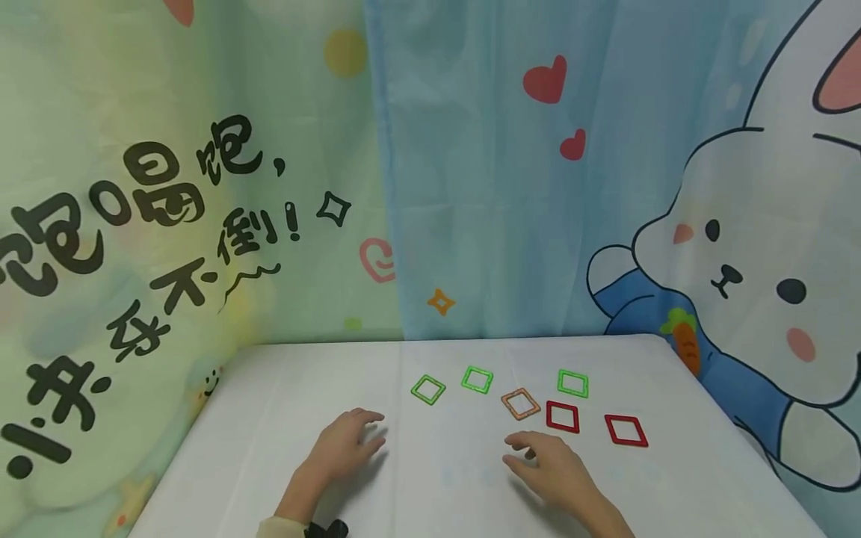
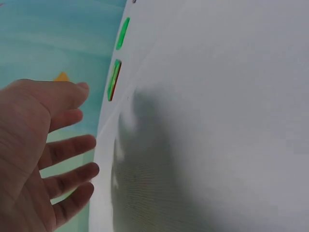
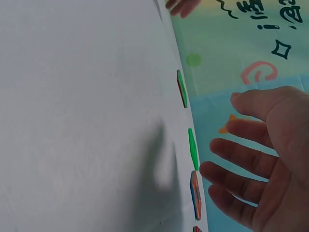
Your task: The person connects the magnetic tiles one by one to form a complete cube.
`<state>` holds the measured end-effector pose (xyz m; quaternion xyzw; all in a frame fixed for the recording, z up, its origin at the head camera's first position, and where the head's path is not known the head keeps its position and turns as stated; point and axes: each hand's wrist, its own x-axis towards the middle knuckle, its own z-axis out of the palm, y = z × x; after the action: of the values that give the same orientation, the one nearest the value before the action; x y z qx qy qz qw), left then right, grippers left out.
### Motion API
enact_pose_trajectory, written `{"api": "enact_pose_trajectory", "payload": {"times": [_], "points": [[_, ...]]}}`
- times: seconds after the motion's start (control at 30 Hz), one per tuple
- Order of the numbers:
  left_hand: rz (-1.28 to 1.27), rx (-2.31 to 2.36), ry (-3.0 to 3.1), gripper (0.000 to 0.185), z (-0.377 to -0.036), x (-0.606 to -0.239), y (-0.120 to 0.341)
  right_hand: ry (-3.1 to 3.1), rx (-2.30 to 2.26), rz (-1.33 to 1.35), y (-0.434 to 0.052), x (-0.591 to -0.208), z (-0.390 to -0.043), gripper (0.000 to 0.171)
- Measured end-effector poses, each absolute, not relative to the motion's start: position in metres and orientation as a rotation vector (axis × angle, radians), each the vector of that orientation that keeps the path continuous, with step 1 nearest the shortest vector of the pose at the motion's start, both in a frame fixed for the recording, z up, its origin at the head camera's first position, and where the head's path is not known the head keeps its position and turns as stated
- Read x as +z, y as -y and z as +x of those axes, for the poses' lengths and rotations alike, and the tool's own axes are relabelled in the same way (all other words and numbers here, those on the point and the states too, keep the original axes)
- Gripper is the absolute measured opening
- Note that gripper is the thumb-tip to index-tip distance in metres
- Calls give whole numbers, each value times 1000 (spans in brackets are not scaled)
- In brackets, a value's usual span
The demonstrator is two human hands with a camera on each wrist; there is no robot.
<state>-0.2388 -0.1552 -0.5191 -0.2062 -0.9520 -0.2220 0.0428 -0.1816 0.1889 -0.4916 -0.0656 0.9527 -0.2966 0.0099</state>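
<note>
Several small square and diamond frames lie flat on the white table. At the left is a green-and-dark diamond frame (image 1: 421, 397), with a green frame (image 1: 474, 389) beside it. An orange frame (image 1: 510, 409) lies mid-group; right of it are another green frame (image 1: 572, 394), a red frame (image 1: 563, 430) and a second red frame (image 1: 630, 444). My left hand (image 1: 346, 442) hovers left of the group, fingers loosely bent and holding nothing. My right hand (image 1: 548, 467), also holding nothing, hovers just in front of the orange and nearer red frames. Both wrist views show the fingers spread apart.
A white cloth covers the table (image 1: 417, 478), whose back edge meets a printed curtain (image 1: 471, 224) with hearts, writing and a rabbit. A dark band (image 1: 326, 530) sits at my left wrist below a light sleeve (image 1: 279, 528).
</note>
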Motion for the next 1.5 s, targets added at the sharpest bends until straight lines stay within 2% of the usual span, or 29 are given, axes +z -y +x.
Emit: {"api": "enact_pose_trajectory", "payload": {"times": [0.2,0.47,0.8,1.03,1.5], "points": [[-613,-770,2947,30,-255,-514,147,-2988,-972,-283,-180,-490,-181,19],[-647,-822,2991,29,-281,-506,130,-2918,-1056,-410,-175,-496,-181,18],[-694,-975,3083,47,-323,-501,123,-2842,-1099,-599,-166,-493,-183,17],[-715,-1042,3060,50,-349,-512,118,-2769,-1104,-687,-155,-486,-191,19],[-777,-1061,3125,60,-380,-513,99,-2671,-1138,-838,-144,-488,-208,18]]}}
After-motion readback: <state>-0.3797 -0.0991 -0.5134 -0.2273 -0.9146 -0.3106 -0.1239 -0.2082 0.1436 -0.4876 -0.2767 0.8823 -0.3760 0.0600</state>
